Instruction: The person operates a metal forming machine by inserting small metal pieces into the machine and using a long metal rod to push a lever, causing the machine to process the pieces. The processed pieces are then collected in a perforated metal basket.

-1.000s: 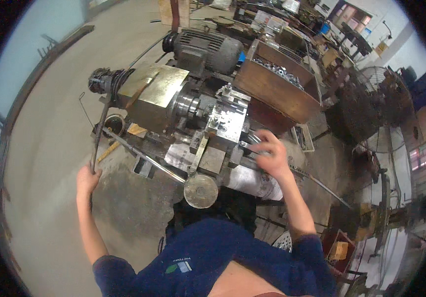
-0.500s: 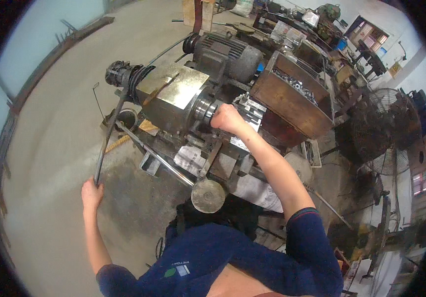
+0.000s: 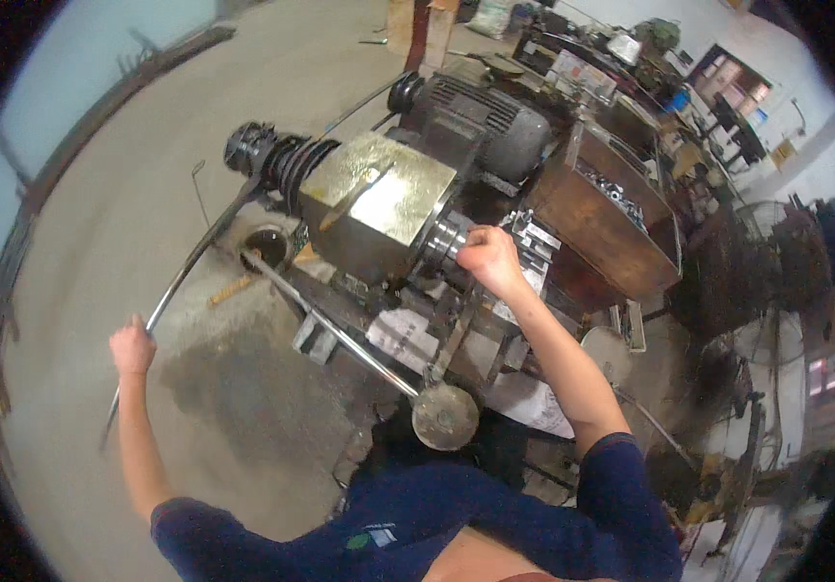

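1. I see the left hand wrapped round a long lever sloping from the machine's left end
2. The right hand curls at the shiny spindle; whether it pinches anything, I can't tell
3. A brown box of metal parts sits beyond

Glare whitens the metal cover, while the dim right edge blurs.
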Motion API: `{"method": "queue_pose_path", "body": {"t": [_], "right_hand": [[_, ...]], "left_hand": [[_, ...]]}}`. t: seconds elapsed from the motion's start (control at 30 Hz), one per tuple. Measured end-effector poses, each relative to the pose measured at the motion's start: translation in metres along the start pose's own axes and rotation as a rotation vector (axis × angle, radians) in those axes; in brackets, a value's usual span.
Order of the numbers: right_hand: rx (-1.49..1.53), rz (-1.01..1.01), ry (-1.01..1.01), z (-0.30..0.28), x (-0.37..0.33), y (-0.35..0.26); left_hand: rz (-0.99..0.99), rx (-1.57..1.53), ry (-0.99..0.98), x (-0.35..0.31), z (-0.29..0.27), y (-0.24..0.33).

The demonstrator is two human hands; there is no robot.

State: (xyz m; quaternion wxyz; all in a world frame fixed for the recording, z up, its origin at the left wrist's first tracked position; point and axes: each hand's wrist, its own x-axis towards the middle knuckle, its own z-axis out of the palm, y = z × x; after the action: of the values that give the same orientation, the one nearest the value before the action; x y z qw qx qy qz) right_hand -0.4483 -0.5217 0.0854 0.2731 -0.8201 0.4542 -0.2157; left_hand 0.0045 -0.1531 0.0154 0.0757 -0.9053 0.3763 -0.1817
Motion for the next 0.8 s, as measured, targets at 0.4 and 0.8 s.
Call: {"method": "queue_pose_path", "body": {"t": [0.4, 0.8], "right_hand": [[-0.017, -0.313, 0.244, -0.051, -0.069, 0.018], [-0.164, 0.406, 0.44, -0.17, -0.302, 0.18]], "left_hand": [[-0.152, -0.633, 0.305, 0.033, -0.004, 0.059], [0.58, -0.296, -0.42, -0.049, 0.069, 0.276]]}}
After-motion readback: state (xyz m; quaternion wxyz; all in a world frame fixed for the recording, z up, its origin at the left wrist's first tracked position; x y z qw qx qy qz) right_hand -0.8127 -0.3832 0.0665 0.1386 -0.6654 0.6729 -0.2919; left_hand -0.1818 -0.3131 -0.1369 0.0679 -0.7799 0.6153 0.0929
